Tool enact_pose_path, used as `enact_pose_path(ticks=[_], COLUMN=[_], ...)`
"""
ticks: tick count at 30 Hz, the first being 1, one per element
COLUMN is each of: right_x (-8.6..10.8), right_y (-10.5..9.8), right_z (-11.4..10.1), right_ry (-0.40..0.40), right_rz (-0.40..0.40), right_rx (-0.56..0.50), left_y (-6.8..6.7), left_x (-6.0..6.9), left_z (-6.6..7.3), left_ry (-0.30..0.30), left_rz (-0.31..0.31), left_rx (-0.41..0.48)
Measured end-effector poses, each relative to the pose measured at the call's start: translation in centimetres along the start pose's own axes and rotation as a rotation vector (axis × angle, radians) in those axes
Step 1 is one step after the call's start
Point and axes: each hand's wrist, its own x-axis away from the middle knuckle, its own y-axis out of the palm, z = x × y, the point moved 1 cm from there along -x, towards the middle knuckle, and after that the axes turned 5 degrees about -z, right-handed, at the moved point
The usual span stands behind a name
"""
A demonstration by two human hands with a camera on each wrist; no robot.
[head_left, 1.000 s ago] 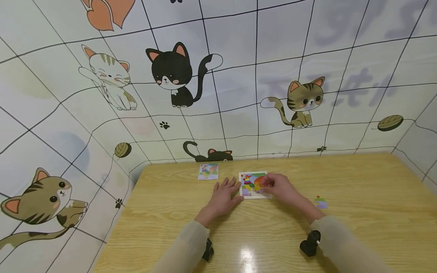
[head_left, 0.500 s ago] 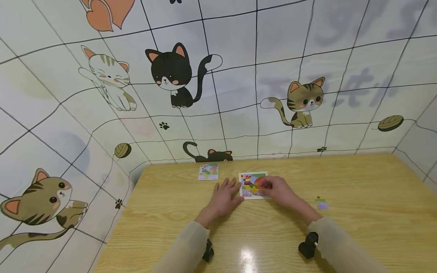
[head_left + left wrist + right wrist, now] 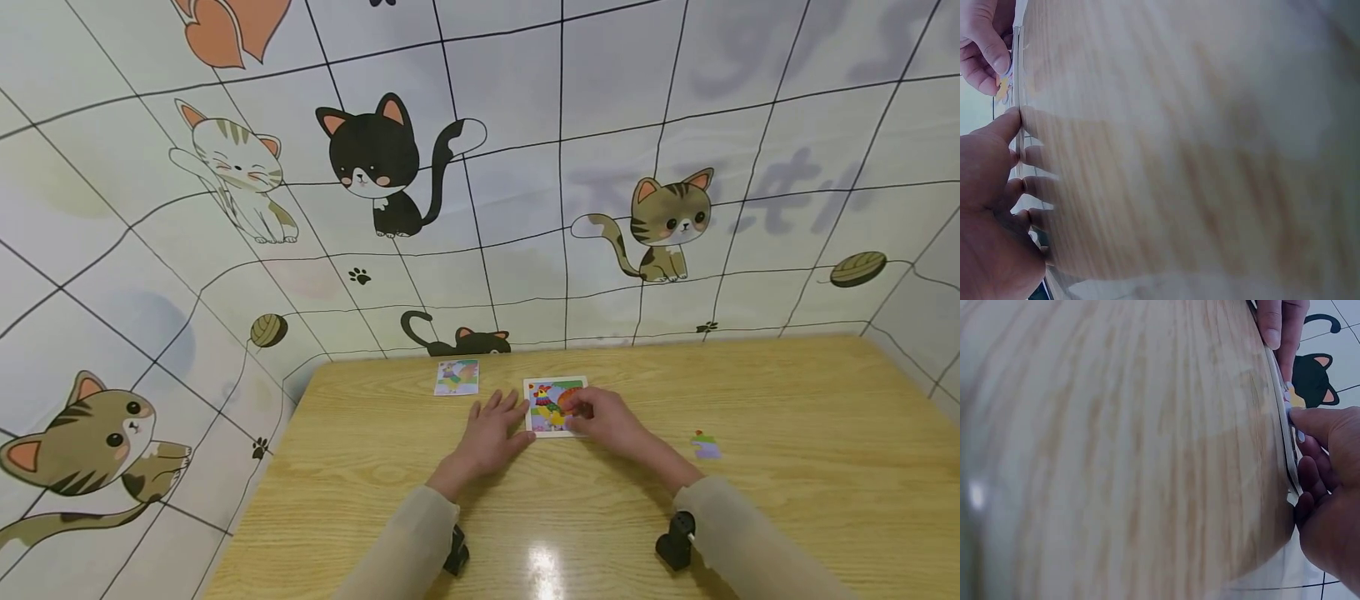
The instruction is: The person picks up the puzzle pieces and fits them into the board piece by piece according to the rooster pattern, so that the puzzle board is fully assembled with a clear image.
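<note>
A small jigsaw puzzle with a colourful rooster picture lies in a white-rimmed tray (image 3: pixel 555 434) near the table's back. My left hand (image 3: pixel 491 433) is spread flat on the table, its thumb and index finger touching the tray's left side. Over the tray's right part, my right hand (image 3: pixel 611 421) pinches a puzzle piece between thumb and fingers. Yellow and lilac parts of that puzzle piece (image 3: pixel 1004 90) show below the thumb in the left wrist view; its right side is hidden by the hand. Another puzzle piece (image 3: pixel 706 445), green and lilac, lies loose right of the right forearm.
A pale picture card (image 3: pixel 457 377) of the same rooster lies at the back, left of the tray. The wooden table (image 3: pixel 810 483) meets a wall covering (image 3: pixel 525 208) printed with cartoon cats. Black cameras (image 3: pixel 677 542) hang at both wrists.
My right hand has shifted slightly left and down over the puzzle, its fingers lower on the picture's right part. The left hand has stayed in place.
</note>
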Motion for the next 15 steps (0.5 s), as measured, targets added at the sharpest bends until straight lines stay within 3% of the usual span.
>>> enact_pose_path(ticks=[15], right_x=[0.24], right_y=[0.65], right_z=[-0.09], right_ry=[-0.016], right_rz=[0.037], right_rx=[0.020], left_y=[-0.03], left_x=[0.30], left_z=[-0.11], left_ry=[0.001], left_rz=[-0.013], left_rx=[0.005])
